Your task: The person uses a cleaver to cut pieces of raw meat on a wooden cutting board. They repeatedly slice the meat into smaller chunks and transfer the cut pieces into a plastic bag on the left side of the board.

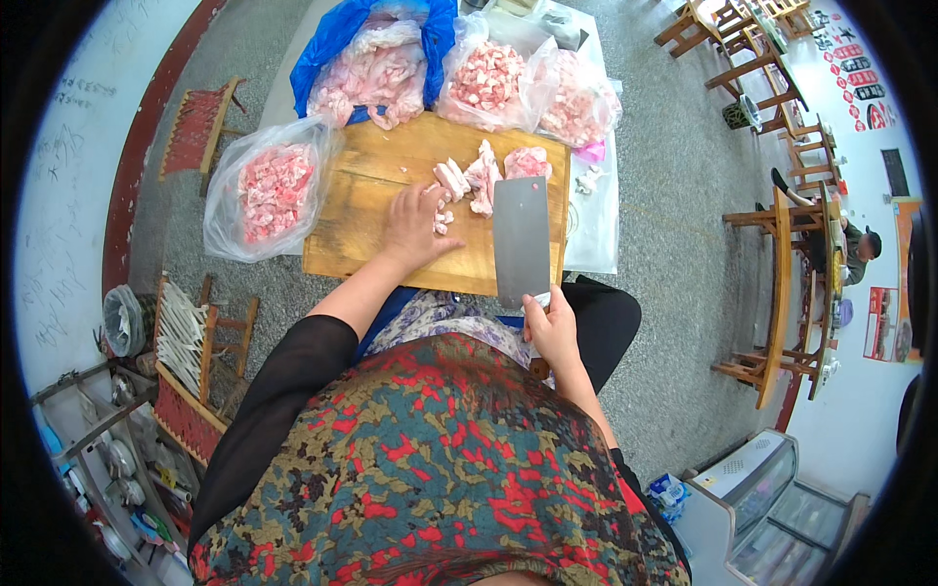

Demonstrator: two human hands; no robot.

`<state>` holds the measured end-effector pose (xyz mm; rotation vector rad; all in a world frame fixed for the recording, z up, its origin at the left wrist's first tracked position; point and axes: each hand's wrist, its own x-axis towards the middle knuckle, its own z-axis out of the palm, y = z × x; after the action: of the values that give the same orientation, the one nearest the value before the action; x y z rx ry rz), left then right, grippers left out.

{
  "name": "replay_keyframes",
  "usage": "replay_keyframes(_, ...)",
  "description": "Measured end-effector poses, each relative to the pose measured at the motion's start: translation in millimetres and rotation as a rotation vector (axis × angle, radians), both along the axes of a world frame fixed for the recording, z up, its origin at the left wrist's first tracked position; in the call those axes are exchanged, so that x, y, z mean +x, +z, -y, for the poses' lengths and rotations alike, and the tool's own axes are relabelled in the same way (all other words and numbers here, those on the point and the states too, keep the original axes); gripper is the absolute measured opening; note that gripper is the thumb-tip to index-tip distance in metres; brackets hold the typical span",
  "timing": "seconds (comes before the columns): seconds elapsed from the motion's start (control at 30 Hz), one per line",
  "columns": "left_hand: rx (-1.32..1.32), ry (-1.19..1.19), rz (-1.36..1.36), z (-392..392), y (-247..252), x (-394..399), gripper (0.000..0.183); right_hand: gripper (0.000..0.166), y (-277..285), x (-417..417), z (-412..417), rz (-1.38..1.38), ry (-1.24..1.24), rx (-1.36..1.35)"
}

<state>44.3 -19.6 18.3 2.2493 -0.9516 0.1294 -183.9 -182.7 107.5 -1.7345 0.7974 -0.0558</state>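
My right hand (553,326) grips the handle of a broad metal cleaver (521,238), whose blade lies flat over the right side of a wooden cutting board (366,253). Cupped on the board, my left hand (416,228) has its thumb spread away from the fingers. Small cut pieces of pale fatty meat (442,222) lie against its fingers, partly hidden. Just beyond are thick strips of fatty meat (452,179), a longer piece (483,178) and a pinker lump (527,162) beside the blade's far end.
Clear plastic bags of diced meat stand left (275,192), behind (486,79) and at back right (575,99). A blue bag (303,77) holds larger fatty pieces (374,77). Woven stools (196,130) stand left. A person (856,253) sits at a far-right table.
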Motion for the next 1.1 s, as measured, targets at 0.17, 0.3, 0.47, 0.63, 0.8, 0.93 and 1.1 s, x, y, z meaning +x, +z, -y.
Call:
replay_keyframes(0.17, -0.013, 0.038, 0.012, 20, -5, 14, 0.047, 0.015, 2, 5, 2, -0.019, 0.04, -0.002)
replay_keyframes(0.3, -0.047, 0.055, -0.04, 22, -4, 17, 0.028, 0.017, -5, 3, 6, -0.007, 0.047, -0.037)
replay_keyframes(0.47, 0.056, -0.028, 0.067, -2, -19, 4, 0.037, 0.015, -9, 1, 6, -0.023, 0.046, -0.015)
replay_keyframes(0.63, 0.017, 0.142, 0.146, -8, -4, -24, 0.052, 0.018, 0, 1, 7, -0.05, 0.033, 0.001)
replay_keyframes(0.8, 0.085, 0.081, 0.087, 4, 2, -10, 0.04, 0.017, -18, -2, 12, -0.023, 0.043, 0.053)
replay_keyframes(0.93, -0.005, 0.019, 0.126, 2, -11, 10, 0.022, 0.018, -16, 1, 15, -0.001, 0.057, 0.004)
replay_keyframes(1.1, -0.538, 0.239, -0.259, -4, -19, 21, 0.011, 0.019, -18, -10, 21, -0.01, -0.012, 0.073)
